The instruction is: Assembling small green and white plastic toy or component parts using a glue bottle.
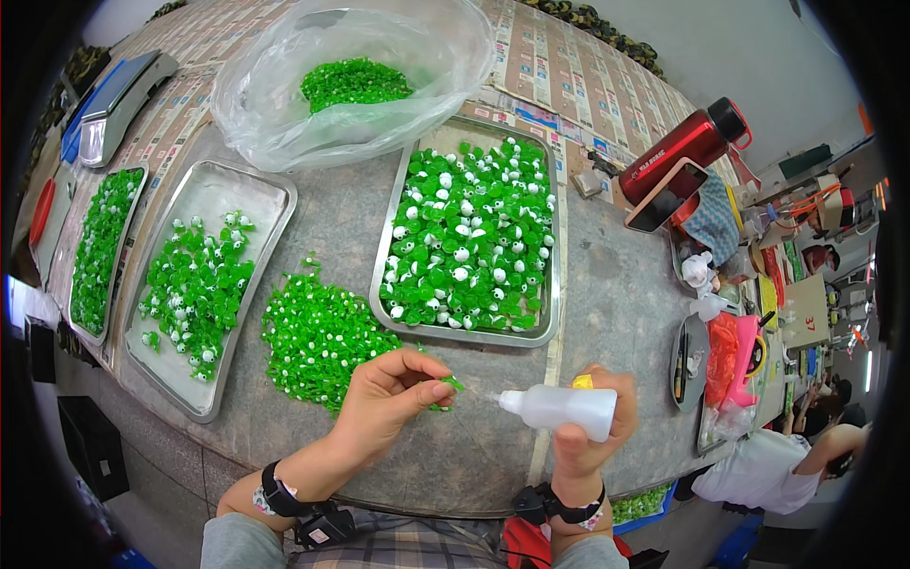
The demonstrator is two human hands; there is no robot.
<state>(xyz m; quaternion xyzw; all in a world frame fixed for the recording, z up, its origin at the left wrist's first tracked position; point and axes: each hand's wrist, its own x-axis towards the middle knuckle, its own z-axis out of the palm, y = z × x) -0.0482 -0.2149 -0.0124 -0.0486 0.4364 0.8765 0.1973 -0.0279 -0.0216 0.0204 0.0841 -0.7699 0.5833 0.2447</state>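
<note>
My left hand (389, 394) is closed in a pinch on a small green plastic piece (454, 383) that sticks out past the fingertips. My right hand (595, 427) grips a white squeeze bottle (559, 408), tilted nearly level. Its thin nozzle points left toward the green piece, with a small gap between them. Something yellow is wrapped on a right-hand finger. Just left of my left hand lies a heap of small green pieces with pale spots (322, 332). Beyond my hands stands a metal tray (545, 327) full of green pieces with white balls (464, 237).
Further left are a half-filled metal tray (204, 408) and another filled tray (104, 251). A clear plastic bag (256, 104) of green pieces stands at the back, with a scale (118, 109) far left. A red bottle (678, 152) and a phone (666, 194) stand at right.
</note>
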